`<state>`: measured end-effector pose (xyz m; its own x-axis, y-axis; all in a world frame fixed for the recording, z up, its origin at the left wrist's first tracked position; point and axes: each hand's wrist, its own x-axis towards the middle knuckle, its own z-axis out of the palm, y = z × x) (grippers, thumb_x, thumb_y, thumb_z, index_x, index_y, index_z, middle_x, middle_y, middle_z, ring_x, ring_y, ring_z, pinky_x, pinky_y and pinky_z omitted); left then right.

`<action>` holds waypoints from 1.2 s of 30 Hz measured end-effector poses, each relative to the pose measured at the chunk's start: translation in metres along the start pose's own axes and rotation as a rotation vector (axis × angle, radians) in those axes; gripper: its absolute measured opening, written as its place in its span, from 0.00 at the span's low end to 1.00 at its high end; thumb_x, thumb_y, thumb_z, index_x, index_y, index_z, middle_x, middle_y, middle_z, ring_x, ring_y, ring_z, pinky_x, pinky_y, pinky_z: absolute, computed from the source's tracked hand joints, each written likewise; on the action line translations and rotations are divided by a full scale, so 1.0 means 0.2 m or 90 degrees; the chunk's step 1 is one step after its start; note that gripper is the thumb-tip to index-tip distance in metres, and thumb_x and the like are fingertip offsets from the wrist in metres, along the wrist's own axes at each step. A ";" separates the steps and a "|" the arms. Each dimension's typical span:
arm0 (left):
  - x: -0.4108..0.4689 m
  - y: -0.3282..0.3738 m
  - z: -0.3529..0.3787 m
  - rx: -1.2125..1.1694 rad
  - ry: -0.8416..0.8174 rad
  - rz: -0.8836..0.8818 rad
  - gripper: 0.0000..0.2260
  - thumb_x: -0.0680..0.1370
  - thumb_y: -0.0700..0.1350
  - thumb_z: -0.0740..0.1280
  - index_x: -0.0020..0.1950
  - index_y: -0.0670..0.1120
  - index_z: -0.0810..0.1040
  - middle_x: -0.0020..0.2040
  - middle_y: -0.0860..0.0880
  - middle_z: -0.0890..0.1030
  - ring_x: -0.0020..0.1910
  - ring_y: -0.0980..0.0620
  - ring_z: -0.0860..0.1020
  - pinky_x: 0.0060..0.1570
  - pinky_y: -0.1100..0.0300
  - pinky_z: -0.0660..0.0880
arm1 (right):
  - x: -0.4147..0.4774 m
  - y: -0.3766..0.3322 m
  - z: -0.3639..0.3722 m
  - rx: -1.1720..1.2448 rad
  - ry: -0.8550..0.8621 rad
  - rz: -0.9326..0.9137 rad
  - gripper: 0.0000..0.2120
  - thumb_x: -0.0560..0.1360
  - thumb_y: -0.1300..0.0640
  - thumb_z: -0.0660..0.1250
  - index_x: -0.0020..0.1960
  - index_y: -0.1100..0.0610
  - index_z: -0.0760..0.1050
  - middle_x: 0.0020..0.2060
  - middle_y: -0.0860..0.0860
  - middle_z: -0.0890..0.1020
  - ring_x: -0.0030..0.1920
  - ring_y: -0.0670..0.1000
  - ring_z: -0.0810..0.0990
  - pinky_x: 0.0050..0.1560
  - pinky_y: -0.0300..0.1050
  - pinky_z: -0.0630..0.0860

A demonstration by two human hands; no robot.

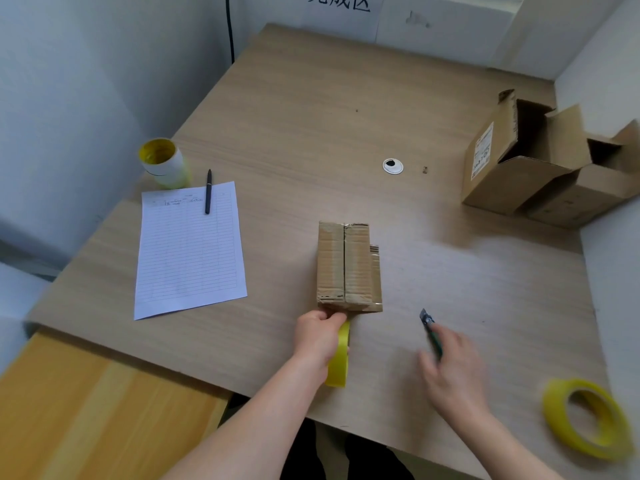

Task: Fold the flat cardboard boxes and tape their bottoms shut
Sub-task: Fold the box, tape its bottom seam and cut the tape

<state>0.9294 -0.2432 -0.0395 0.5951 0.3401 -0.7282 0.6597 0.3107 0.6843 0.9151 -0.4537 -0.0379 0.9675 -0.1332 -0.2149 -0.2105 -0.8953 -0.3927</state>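
Left hand tight around tape roll by box, right hand around knife; wall sign "成区".

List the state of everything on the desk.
Box: flaps folded shut, seam facing up.
Tape roll: on edge, gripped by left hand, at box's near edge.
Knife: held in right hand.
Far boxes: flaps open.
Spare roll: lying flat.
Pen: lying on paper.
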 end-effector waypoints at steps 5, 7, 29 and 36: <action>-0.06 0.04 -0.01 -0.074 -0.069 -0.009 0.06 0.78 0.37 0.66 0.43 0.38 0.81 0.37 0.37 0.81 0.32 0.44 0.79 0.32 0.56 0.76 | -0.04 -0.49 0.03 0.442 -0.256 0.101 0.13 0.78 0.51 0.67 0.61 0.42 0.72 0.44 0.53 0.83 0.45 0.52 0.83 0.43 0.42 0.79; -0.10 0.07 -0.02 -0.082 -0.114 -0.016 0.08 0.79 0.36 0.64 0.45 0.41 0.83 0.37 0.43 0.83 0.32 0.48 0.81 0.30 0.60 0.76 | -0.02 -0.57 0.08 0.496 -0.279 0.138 0.11 0.77 0.49 0.67 0.58 0.40 0.74 0.49 0.49 0.84 0.51 0.51 0.83 0.51 0.48 0.80; -0.14 0.04 -0.13 0.219 -0.183 0.200 0.14 0.82 0.38 0.61 0.64 0.48 0.80 0.57 0.58 0.79 0.58 0.61 0.76 0.62 0.66 0.71 | -0.02 -0.60 0.11 0.630 -0.249 0.293 0.03 0.73 0.64 0.71 0.43 0.57 0.79 0.31 0.55 0.79 0.30 0.53 0.77 0.27 0.42 0.73; -0.14 -0.01 -0.11 0.195 -0.247 0.161 0.22 0.74 0.34 0.67 0.57 0.59 0.83 0.27 0.54 0.65 0.33 0.49 0.65 0.37 0.55 0.69 | -0.02 -0.55 0.07 0.561 -0.204 0.210 0.08 0.75 0.61 0.72 0.38 0.55 0.77 0.34 0.56 0.81 0.33 0.52 0.75 0.27 0.39 0.70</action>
<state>0.9019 -0.2335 -0.0197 0.8391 0.0007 -0.5440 0.5438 -0.0301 0.8387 0.9333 -0.3480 -0.0063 0.7855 -0.0818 -0.6134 -0.6170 -0.1800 -0.7661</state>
